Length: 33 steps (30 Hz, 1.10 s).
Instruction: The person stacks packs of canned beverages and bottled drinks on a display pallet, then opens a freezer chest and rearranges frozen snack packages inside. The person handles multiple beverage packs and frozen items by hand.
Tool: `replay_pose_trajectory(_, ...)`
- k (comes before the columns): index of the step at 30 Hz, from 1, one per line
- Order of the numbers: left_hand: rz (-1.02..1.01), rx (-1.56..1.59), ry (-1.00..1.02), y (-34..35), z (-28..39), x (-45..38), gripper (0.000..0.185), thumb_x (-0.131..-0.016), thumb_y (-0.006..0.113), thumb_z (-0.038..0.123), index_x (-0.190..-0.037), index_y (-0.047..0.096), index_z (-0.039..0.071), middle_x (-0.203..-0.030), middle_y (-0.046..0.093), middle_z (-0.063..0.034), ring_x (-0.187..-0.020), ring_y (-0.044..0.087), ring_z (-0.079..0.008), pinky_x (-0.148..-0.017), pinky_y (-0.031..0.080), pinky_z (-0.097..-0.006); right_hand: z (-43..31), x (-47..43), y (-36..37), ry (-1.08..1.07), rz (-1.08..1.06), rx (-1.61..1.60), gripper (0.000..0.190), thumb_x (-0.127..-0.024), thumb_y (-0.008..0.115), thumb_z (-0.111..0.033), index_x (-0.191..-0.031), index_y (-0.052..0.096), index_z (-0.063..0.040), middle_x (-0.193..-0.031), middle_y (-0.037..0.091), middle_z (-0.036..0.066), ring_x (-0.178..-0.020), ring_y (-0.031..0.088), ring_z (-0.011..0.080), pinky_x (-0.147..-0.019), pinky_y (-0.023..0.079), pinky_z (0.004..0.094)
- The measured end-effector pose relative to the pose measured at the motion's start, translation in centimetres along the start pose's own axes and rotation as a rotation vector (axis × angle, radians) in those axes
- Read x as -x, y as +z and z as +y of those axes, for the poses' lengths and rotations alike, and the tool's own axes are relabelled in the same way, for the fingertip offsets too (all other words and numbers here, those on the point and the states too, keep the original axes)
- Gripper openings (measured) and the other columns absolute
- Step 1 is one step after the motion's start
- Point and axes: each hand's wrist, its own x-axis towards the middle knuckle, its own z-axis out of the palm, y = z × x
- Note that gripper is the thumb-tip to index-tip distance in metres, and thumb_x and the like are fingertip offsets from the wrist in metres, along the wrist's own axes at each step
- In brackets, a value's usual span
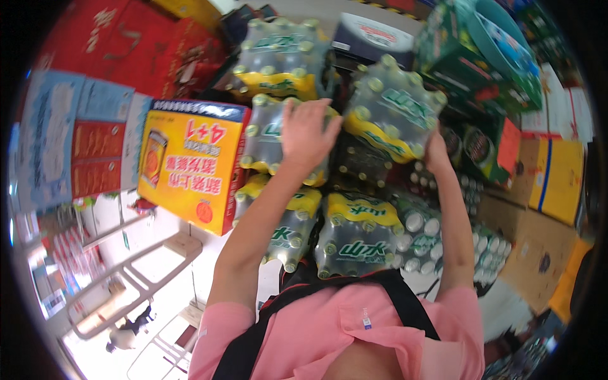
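Observation:
Several shrink-wrapped packs of clear bottles with yellow-green caps are stacked before me. My left hand [308, 130] lies with spread fingers on top of the middle-left pack [263, 133]. At the right, my right hand [434, 147] is at the near right corner of a tilted pack [392, 109]; its fingers are partly hidden behind that pack. Behind my left hand stands another pack [278, 57]. Nearer my body lie two more packs, one at the left [289, 228] and one in the centre [361, 237].
A yellow and red carton [185, 166] stands left of the packs, with red boxes [118, 47] beyond. Wrapped cans [422, 237] lie at the right beside brown cartons [536, 247]. A green carton [446, 52] bearing a teal basin [494, 28] is at the back right.

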Motion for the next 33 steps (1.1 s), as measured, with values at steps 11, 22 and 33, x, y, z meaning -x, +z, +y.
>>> replay_pose_trajectory(11, -0.283, 0.807, -0.761, 9.0, 5.4, -4.9, 0.087, -0.078, 0.067, 0.055, -0.133, 0.04, -0.007, -0.13, 0.049, -0.0293, -0.118, 0.052, -0.041, -0.103, 0.041, -0.0427, -1.1, 0.1, -2.0, 0.155, 0.015, 0.031, 0.066, -0.095, 0.04, -0.057, -0.145, 0.038, -0.015, -0.135, 0.049, 0.011, -0.116, 0.053, 0.0335, -0.083, 0.051, 0.0472)
replay_pose_trajectory(22, -0.49, 0.691, -0.616, 4.4, 5.9, -3.2, 0.097, -0.087, 0.049, 0.064, -0.147, 0.022, -0.008, -0.138, 0.042, -0.0301, -0.13, 0.038, -0.0461, -0.107, 0.033, -0.0492, -2.0, 6.9, 5.0, -0.453, 0.034, 0.591, 0.058, -0.099, 0.034, -0.049, -0.138, 0.044, -0.008, -0.127, 0.055, 0.014, -0.104, 0.058, 0.0322, -0.079, 0.053, 0.0444)
replay_pose_trajectory(33, -0.629, 0.574, -0.611, 1.6, 6.5, 2.7, 0.087, -0.093, 0.045, 0.061, -0.142, 0.029, -0.01, -0.134, 0.047, -0.03, -0.122, 0.048, -0.0405, -0.1, 0.042, -0.0473, 5.1, 6.3, -2.3, -0.149, 0.006, 0.387, 0.054, -0.102, 0.031, -0.041, -0.133, 0.047, 0.0, -0.123, 0.058, 0.017, -0.098, 0.06, 0.0317, -0.079, 0.053, 0.0438)
